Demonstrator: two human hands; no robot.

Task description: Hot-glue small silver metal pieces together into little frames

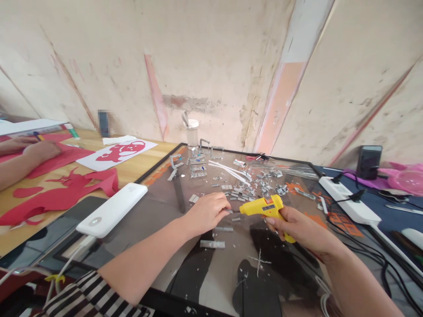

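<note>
My right hand [292, 224] is wrapped round the grip of a yellow glue gun [262, 206], its nozzle pointing left. Just left of the nozzle, my left hand [211, 211] has its fingers pinched together on a small grey piece [228, 210], mostly hidden by the fingertips. Below the hands, a grey strip [212, 244] and a thinner grey strip [224, 229] lie on the dark glass tabletop [194, 273]. Beyond them is a scatter of small grey pieces [243, 191], with white glue sticks [228, 171] among them.
A white power bank [112, 211] with a cable lies at left. On the right, a white power strip [350, 200] has black cords. A lidded jar [191, 132] stands by the wall. Another person's hands [41, 149] work on red paper [66, 158] at far left.
</note>
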